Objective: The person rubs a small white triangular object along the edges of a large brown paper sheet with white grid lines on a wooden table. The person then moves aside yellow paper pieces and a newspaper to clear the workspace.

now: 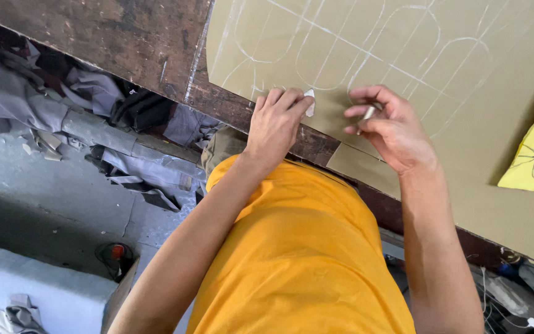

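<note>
left hand [274, 120] pinched shut on white chalk [309, 102], tip at near edge of olive fabric [465, 93] on bench [125, 43] | right hand [389, 127] closed on small metal tool [368, 114] (kind unclear) | judgement: hold fabric flat, follow existing curves lightly

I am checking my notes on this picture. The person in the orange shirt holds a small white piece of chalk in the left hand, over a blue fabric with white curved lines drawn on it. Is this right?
Not quite: the fabric is olive green, not blue. The head view shows it, with the white chalk lines drawn on it. The rest stands: the left hand pinches a small white piece of chalk, and the shirt is orange.
</note>
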